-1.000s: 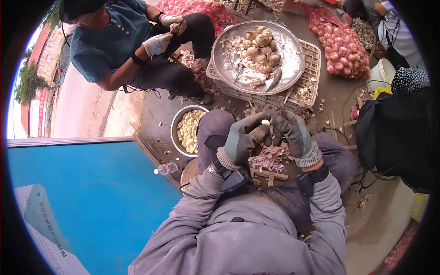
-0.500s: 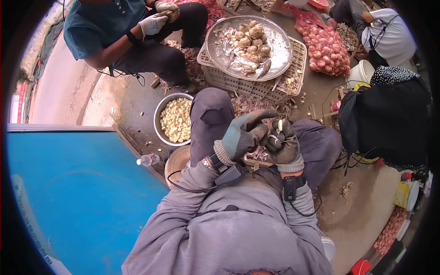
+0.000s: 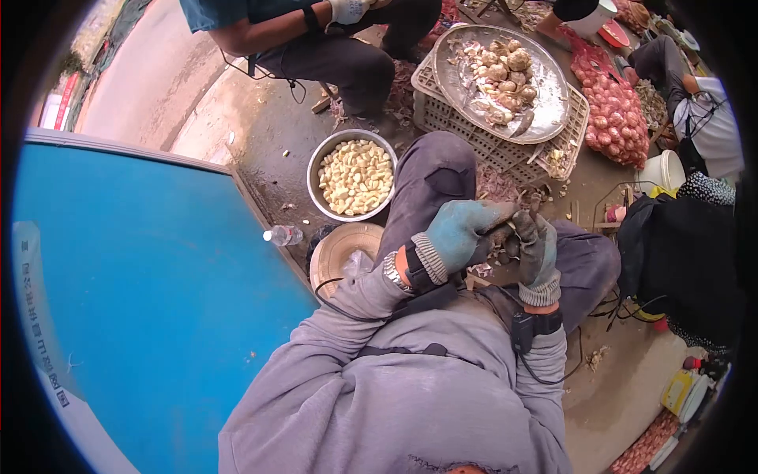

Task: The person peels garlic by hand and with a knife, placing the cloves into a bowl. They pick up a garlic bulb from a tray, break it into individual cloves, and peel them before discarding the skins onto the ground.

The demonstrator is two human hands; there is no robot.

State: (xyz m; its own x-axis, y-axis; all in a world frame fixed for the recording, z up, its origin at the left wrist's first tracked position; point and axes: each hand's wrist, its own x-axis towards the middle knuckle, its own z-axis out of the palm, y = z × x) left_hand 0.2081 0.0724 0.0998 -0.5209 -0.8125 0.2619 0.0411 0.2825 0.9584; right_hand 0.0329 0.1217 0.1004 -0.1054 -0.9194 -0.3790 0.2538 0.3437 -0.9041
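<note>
In front of my lap both hands, in worn dark gloves with grey cuffs, meet at the fingertips. My left hand, its glove bluish on the back, is closed, thumb and forefinger pressed toward the other hand. My right hand is closed too, its fingers bent upward. The pale garlic clove seen in the right hand earlier is hidden by the fingers now. Left of my knee stands a metal bowl full of peeled garlic cloves. Beyond my knees a round metal tray bears garlic bulbs and loose skins.
The tray rests on a plastic crate. A red net sack of garlic lies beyond it. At left are a blue board and a plastic bottle. A co-worker's gloved hand shows at the top; black cloth hangs at right.
My view has shifted, so the surroundings appear farther right. My left forefinger, stretched out before, has drawn in to the right hand, and the clove has gone out of sight.
</note>
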